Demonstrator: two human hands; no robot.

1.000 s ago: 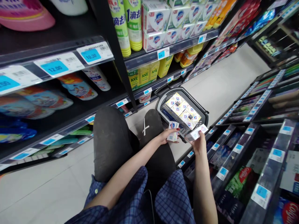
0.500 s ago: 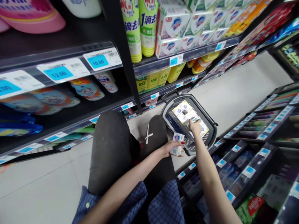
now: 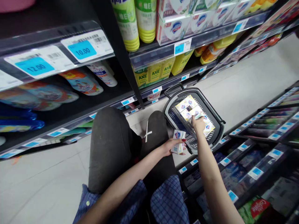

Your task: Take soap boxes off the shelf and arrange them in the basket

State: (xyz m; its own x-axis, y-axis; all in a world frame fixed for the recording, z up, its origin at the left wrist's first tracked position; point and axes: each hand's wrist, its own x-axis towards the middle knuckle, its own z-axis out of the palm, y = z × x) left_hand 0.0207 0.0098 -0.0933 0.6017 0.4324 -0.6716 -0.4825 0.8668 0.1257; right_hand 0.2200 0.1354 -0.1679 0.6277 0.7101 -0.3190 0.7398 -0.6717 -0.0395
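Observation:
My left hand (image 3: pixel 171 147), near my right knee, is closed around a white soap box (image 3: pixel 178 141) with a blue and red logo. The box is held upright just outside the near rim of a dark shopping basket (image 3: pixel 167 109) on the floor. Inside the basket lie several yellow-and-white soap boxes (image 3: pixel 187 104) in a block, with a small dark gap among them. My right hand (image 3: pixel 198 125) reaches down into the basket, its fingers closed on a soap box (image 3: pixel 196 112) in that block. The hand partly covers this box.
To the left and ahead stand shelves with price tags (image 3: pixel 182 46), yellow-green bottles (image 3: pixel 146 21), stacked soap boxes (image 3: pixel 175 29) and yellow AXE bottles (image 3: pixel 155 72). Low racks (image 3: pixel 247 158) with toothpaste boxes run along the right. Pale tiled floor (image 3: pixel 247 71) stretches beyond the basket.
The view has shifted, so the near shelves sit higher and larger, and the basket slightly further right. My right hand has shifted slightly at the boxes; my left hand keeps its soap box.

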